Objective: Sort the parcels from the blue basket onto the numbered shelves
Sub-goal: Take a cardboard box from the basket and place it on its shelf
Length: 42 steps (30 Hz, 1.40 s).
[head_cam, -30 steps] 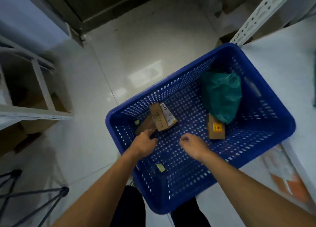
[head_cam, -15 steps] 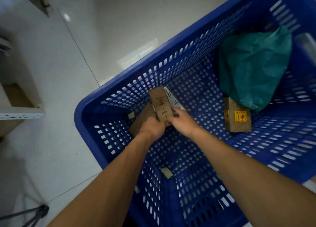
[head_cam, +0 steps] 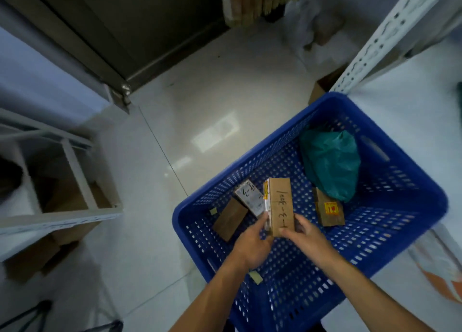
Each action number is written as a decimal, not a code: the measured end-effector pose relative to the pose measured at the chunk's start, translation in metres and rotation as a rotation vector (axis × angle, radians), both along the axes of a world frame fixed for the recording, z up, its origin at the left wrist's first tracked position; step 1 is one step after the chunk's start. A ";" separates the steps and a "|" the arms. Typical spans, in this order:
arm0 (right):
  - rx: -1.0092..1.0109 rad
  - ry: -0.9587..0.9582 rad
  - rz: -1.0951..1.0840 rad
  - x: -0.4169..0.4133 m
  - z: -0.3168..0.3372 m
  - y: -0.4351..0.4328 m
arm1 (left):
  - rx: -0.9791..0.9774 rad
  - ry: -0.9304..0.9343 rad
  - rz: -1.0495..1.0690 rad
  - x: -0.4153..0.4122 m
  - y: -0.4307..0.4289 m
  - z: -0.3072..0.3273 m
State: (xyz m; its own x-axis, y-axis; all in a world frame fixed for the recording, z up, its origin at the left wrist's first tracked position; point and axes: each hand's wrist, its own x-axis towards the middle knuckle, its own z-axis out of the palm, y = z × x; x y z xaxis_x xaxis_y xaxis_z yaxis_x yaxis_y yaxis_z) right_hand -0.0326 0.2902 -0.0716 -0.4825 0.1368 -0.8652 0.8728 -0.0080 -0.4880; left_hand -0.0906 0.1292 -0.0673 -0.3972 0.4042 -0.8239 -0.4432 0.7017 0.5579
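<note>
1. Seen from above: blue basket (head_cam: 250,156) with slotted walls, far corner just beside a white perforated upright (head_cam: 390,31).
2. Inside it, toward the left wall: long cardboard parcel (head_cam: 280,201), handwriting running down its broad face, far end tilted up, near end gripped from both sides.
3. Left hand (head_cam: 252,244) curled round the parcel's lower left edge, fingers (head_cam: 263,219) pressed against the labelled side face; the rest of that grip hidden beneath the box.
4. Right hand (head_cam: 307,239) pinching the lower right corner, thumb laid across the written face, remaining digits wrapped on the right edge.
5. Just left of the held parcel: white-labelled parcel (head_cam: 250,196) with pen marks, leaning over a dark brown flat box (head_cam: 230,218) lying along the left wall. Cannot tell whether held parcel and labelled one actually touch.
6. Toward the far right of the basket: crumpled green bag (head_cam: 330,164), overlapping the far end of a small box with a yellow sticker (head_cam: 328,211).
7. On the basket bottom, under the left wrist: scrap of pale tape (head_cam: 255,277).
8. Outside the basket: glossy pale floor (head_cam: 225,94), white shelf frame (head_cam: 62,218) at left with brown cartons in it, dark door (head_cam: 150,19) beyond.
</note>
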 end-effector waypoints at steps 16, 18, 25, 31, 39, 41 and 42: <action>0.209 0.317 -0.076 0.053 0.433 0.065 | 0.183 0.333 -0.028 0.050 0.075 0.434; 0.223 0.375 -0.098 0.065 0.470 0.065 | 0.236 0.361 -0.024 0.058 0.076 0.468; 0.387 0.558 -0.235 0.112 0.571 0.039 | 0.443 0.488 -0.068 0.088 0.058 0.563; 0.515 0.663 -0.339 0.166 0.629 -0.019 | 0.561 0.547 -0.093 0.129 0.012 0.623; 0.644 0.685 -0.478 0.246 0.668 -0.084 | 0.674 0.639 -0.254 0.190 -0.036 0.661; 0.667 0.688 -0.508 0.262 0.679 -0.091 | 0.699 0.636 -0.271 0.203 -0.041 0.671; 0.676 0.691 -0.524 0.269 0.684 -0.093 | 0.710 0.629 -0.283 0.210 -0.042 0.678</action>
